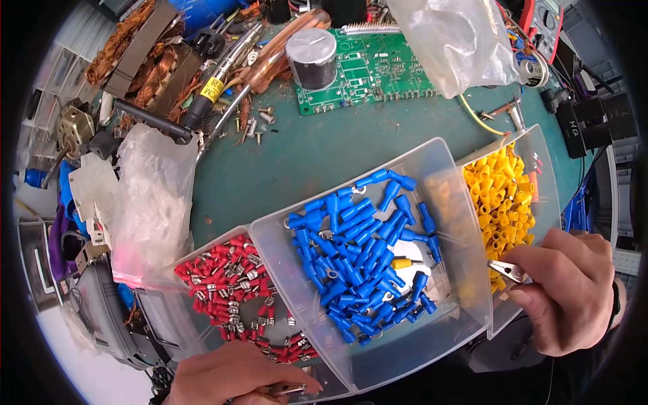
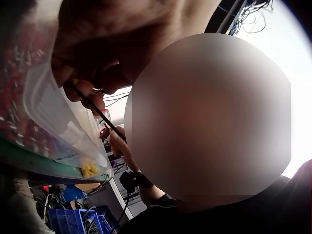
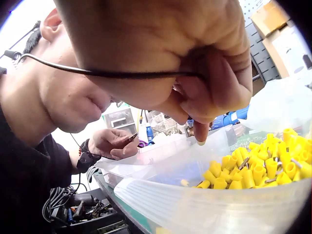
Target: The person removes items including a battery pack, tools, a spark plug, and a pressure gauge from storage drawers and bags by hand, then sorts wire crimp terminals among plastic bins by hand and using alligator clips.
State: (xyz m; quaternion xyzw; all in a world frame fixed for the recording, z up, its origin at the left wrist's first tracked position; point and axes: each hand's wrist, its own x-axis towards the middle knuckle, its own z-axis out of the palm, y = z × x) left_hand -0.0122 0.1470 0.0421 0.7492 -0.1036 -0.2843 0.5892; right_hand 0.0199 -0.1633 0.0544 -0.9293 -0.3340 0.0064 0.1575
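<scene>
Between thumb and fingers, the right hand pinches a silvery metal clip above the bin of yellow sleeves. A black cord runs along this hand in the right wrist view. At the lower edge of the head view, the left hand holds a small metal clip, close to the bin of red connectors. That hand is dark in the left wrist view, with a thin dark cord running from its fingers. Between the hands stands a clear bin of blue connectors.
A green circuit board with a round dark part lies at the back, beside a clear plastic bag. Another bag, cables, screws and tools lie to the left. A red multimeter is at the back right.
</scene>
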